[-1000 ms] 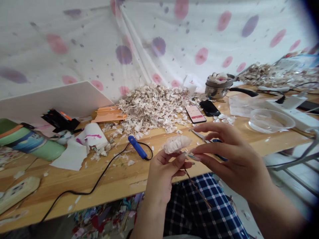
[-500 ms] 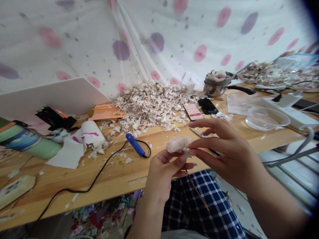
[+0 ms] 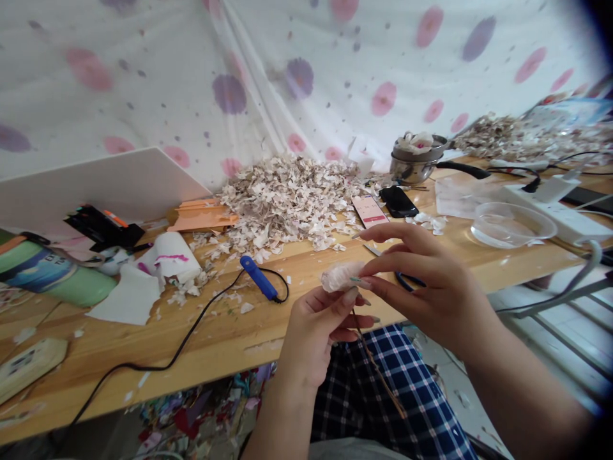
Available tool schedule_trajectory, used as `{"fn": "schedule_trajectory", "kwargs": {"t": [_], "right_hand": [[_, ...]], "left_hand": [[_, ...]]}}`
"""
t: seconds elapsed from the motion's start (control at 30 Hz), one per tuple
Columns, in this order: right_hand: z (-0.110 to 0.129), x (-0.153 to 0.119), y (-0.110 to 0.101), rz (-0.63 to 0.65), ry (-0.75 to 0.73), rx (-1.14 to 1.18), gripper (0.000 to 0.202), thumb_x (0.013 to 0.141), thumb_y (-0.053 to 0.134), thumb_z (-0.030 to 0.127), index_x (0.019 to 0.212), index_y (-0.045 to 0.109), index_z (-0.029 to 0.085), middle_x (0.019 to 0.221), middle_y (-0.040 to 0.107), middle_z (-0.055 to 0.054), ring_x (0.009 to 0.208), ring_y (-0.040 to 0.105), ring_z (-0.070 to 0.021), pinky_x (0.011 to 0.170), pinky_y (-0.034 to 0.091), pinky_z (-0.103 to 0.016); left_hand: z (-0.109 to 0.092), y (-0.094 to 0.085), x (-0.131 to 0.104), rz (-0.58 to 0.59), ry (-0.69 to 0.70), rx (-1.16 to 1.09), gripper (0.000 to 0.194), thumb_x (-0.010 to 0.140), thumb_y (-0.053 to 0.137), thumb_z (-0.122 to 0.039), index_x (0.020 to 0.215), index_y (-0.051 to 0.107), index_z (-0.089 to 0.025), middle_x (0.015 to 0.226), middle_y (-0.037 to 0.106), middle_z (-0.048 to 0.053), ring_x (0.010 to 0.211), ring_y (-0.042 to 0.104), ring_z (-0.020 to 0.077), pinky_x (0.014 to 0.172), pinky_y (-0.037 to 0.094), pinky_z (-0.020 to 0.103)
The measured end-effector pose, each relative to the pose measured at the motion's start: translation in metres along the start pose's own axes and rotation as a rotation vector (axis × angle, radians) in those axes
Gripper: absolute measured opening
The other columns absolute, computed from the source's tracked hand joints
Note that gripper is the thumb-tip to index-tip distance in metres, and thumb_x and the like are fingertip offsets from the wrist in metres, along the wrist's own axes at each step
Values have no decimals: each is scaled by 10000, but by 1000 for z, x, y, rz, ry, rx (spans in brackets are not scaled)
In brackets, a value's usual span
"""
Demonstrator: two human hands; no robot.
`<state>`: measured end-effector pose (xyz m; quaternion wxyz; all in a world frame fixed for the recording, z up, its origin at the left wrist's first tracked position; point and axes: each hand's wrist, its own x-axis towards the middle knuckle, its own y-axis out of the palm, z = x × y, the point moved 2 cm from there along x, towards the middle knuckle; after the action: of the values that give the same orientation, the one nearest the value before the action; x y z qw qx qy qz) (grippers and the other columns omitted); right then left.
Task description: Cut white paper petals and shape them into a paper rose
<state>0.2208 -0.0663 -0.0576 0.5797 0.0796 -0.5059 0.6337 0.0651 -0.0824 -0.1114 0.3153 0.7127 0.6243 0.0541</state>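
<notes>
On the table [image 3: 215, 354] before you, a scrap heap [image 3: 287, 201] lies in front of a hanging cloth [image 3: 268, 70]. To its left are a paper roll [image 3: 178, 263], then a cup [image 3: 62, 275]; to its right, two phones [image 3: 370, 212], a pot [image 3: 410, 171] behind them, a dish [image 3: 512, 230] farther right. Nearest you, a stemmed bundle [image 3: 339, 277] sits in your left hand [image 3: 316, 329], your right hand [image 3: 426, 281] touching it.

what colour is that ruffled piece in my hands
The ruffled piece is off-white, best seen in the head view.
</notes>
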Motion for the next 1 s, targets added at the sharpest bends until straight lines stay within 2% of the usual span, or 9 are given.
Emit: {"fn": "schedule_trajectory", "kwargs": {"t": [0.23, 0.33, 0.47, 0.53, 0.67, 0.73, 0.83, 0.9, 1.0], "right_hand": [[0, 0, 4, -40, -67, 1, 54, 860, 656, 146, 886, 686, 183, 1174, 594, -119, 1096, 573, -253, 811, 523, -376], [-1, -1, 3, -94, -98, 6, 212, 828, 705, 166, 1035, 670, 189, 1182, 578, -124, 1117, 562, -265, 868, 511, -398], [-6, -18, 0, -383, -42, 90, 390, 764, 765, 156, 1125, 642, 238, 1125, 584, -86, 1081, 552, -263, 926, 468, -428], [-10, -31, 5, -447, 59, 169, 310, 786, 735, 132, 1060, 656, 252, 1023, 601, -56, 985, 565, -227, 836, 484, -374], [-12, -52, 28, -228, 221, 330, 255, 863, 672, 190, 1106, 656, 265, 1021, 623, -47, 912, 569, -184, 711, 494, -287], [-6, -55, 35, -188, 215, 367, 320, 886, 652, 225, 1197, 633, 296, 1112, 628, -49, 1011, 571, -193, 802, 503, -296], [6, -55, 39, -155, 199, 372, 411, 905, 629, 237, 1293, 572, 363, 1242, 613, -27, 1169, 536, -199, 985, 449, -326], [14, -56, 39, -123, 216, 369, 467, 914, 611, 217, 1339, 524, 391, 1311, 586, -13, 1232, 505, -193, 1048, 412, -333], [22, -64, 37, -64, 287, 399, 530, 919, 593, 196, 1392, 461, 395, 1399, 536, -6, 1321, 441, -197, 1122, 353, -370]], "left_hand": [[2, 0, 4, 14, 14, -49, 282, 613, 864, -338, 771, 727, -148, 684, 704, -20, 509, 690, 97, 376, 450, 75], [2, -2, 7, 17, 36, -94, 281, 585, 878, -337, 724, 726, -145, 673, 707, -16, 496, 679, 79, 377, 434, 57], [3, 1, 6, -30, 123, -102, 283, 580, 879, -344, 701, 721, -143, 672, 707, -14, 477, 662, 65, 369, 416, 54], [4, 3, 2, -124, 269, -82, 271, 613, 861, -347, 749, 726, -155, 682, 714, -12, 483, 660, 67, 381, 424, 67], [12, 1, -4, -324, 712, 143, 225, 729, 777, -345, 880, 736, -183, 691, 725, 8, 528, 668, 106, 455, 498, 150], [19, -5, -4, -395, 973, 371, 153, 754, 751, -277, 883, 741, -196, 727, 730, 16, 594, 684, 134, 543, 544, 205], [32, -18, 0, -426, 1293, 663, 221, 738, 738, -178, 955, 726, -219, 860, 744, 28, 775, 709, 189, 708, 576, 289], [41, -28, 4, -449, 1386, 738, 245, 739, 724, -170, 980, 708, -214, 882, 742, 32, 802, 707, 199, 716, 573, 303], [50, -38, 8, -505, 1383, 751, 226, 731, 730, -234, 954, 695, -213, 862, 733, 36, 777, 701, 205, 685, 568, 309]]}}
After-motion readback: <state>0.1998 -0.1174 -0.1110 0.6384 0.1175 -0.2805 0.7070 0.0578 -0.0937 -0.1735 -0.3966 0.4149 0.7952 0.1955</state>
